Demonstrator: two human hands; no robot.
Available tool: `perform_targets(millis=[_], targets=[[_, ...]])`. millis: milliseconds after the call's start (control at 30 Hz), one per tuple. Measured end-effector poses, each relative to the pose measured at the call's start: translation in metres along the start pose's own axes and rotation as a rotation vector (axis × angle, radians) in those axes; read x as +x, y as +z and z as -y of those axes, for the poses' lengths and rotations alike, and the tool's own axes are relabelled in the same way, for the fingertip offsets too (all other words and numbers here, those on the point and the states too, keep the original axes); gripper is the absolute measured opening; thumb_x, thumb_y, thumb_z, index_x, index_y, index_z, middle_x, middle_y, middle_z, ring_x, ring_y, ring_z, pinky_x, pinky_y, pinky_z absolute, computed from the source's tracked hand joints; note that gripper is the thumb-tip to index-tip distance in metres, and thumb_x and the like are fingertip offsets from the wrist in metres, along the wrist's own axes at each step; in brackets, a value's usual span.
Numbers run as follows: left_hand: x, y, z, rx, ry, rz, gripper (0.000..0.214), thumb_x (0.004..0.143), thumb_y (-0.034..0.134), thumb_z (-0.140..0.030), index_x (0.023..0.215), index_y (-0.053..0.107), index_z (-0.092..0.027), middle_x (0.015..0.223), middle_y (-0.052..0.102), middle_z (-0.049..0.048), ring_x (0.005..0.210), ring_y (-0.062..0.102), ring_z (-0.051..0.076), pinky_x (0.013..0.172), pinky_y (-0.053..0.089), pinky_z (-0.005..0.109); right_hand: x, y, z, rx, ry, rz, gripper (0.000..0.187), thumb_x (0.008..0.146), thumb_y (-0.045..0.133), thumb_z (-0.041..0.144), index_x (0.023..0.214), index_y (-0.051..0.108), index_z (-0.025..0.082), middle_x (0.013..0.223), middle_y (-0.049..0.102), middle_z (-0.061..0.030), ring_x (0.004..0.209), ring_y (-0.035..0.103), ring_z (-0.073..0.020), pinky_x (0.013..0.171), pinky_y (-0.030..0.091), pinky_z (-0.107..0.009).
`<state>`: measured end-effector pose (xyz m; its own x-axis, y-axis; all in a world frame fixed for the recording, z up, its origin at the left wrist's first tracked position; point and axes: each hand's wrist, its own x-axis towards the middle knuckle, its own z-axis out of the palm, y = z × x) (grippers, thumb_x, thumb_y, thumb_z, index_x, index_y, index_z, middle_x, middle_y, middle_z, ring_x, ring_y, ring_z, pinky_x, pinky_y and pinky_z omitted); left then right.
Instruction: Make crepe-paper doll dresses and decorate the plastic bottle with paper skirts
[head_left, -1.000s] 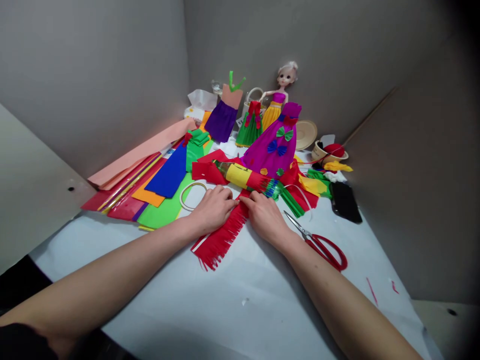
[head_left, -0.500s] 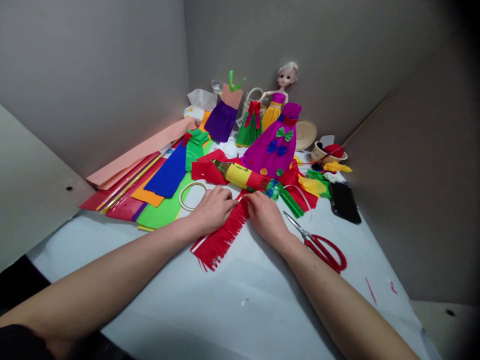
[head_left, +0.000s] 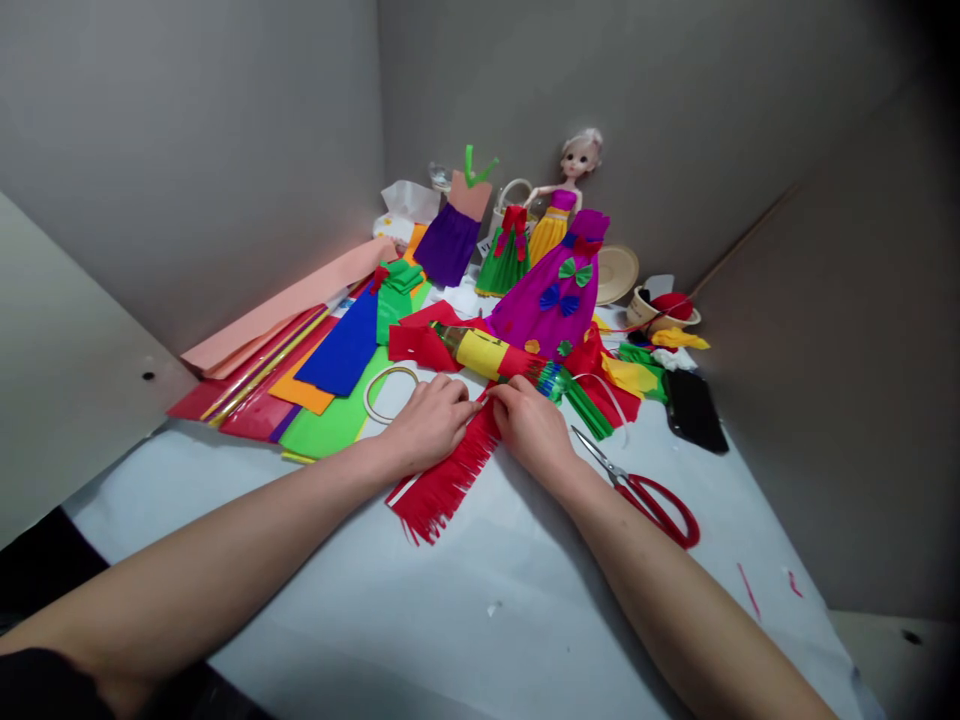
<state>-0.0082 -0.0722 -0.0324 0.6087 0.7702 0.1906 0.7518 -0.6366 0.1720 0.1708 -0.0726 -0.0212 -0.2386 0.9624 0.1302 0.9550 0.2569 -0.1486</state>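
Observation:
A strip of red crepe paper [head_left: 442,490], cut into fringe along its near right side, lies slantwise on the covered table. White tape runs along its uncut edge. My left hand [head_left: 433,425] rests over the taped edge, fingers closed on it near the middle. At the far end, my right hand [head_left: 531,428] pinches the strip, its fingertips close to those of my left. Just beyond both hands is a bottle [head_left: 484,355] on its side, wrapped in yellow and red paper with a blue and green fringe. A tape roll [head_left: 367,395] lies beside my left hand.
Red-handled scissors [head_left: 637,490] lie right of my right forearm, near a black phone [head_left: 696,410]. Coloured paper sheets [head_left: 341,345] are piled at left. Behind stand a doll [head_left: 566,195] and a purple paper dress [head_left: 551,290]. Grey panels [head_left: 637,90] enclose the table.
The whole view has shifted slightly, with things appearing a little further right and lower. My hands keep nearly the same hold on the red strip; the fingertips have moved only slightly.

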Motion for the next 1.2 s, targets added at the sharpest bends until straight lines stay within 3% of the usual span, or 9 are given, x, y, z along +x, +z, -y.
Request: perform_targets(millis=[467,667,800,1200], targets=[[0.0,0.0012,-0.0015,-0.001,-0.005,-0.01,0.036,0.097,0.041,-0.024,0.121,0.067,-0.018,0.111,0.061,0.011,0.104,0.047,0.027,0.091,0.043,0.044,-0.0036,0.0085,-0.0017,0.001,-0.009,0.011,0.032,0.097,0.041,0.023,0.111,0.07,0.023,0.106,0.065,-0.0056,0.087,0.063,-0.0177,0.068,0.038,-0.028],[-0.0013,0.0013,-0.0017,-0.001,-0.015,-0.019,0.033,0.095,0.045,-0.022,0.119,0.067,-0.019,0.111,0.06,0.0109,0.103,0.047,0.026,0.089,0.043,0.043,-0.0063,0.0074,-0.0025,0.093,-0.013,-0.03,0.029,0.095,0.044,0.022,0.109,0.07,0.02,0.106,0.065,-0.0052,0.092,0.063,-0.0172,0.076,0.041,-0.026],[-0.0011,0.0019,-0.0015,-0.003,-0.006,-0.008,0.035,0.095,0.045,-0.022,0.123,0.066,-0.019,0.112,0.06,0.0107,0.105,0.047,0.027,0.091,0.043,0.044,-0.0051,0.0071,-0.0016,0.1,-0.041,0.013,0.029,0.095,0.044,0.022,0.107,0.07,0.022,0.105,0.065,-0.0046,0.091,0.062,-0.0163,0.075,0.042,-0.025],[-0.0012,0.0039,-0.0007,-0.005,-0.001,-0.028,0.034,0.094,0.045,-0.021,0.122,0.065,-0.02,0.111,0.06,0.0105,0.104,0.046,0.026,0.089,0.042,0.042,-0.0054,0.0089,-0.0036,0.126,-0.034,-0.009,0.032,0.096,0.043,0.021,0.115,0.069,0.02,0.108,0.064,-0.0063,0.096,0.062,-0.0171,0.083,0.042,-0.026]])
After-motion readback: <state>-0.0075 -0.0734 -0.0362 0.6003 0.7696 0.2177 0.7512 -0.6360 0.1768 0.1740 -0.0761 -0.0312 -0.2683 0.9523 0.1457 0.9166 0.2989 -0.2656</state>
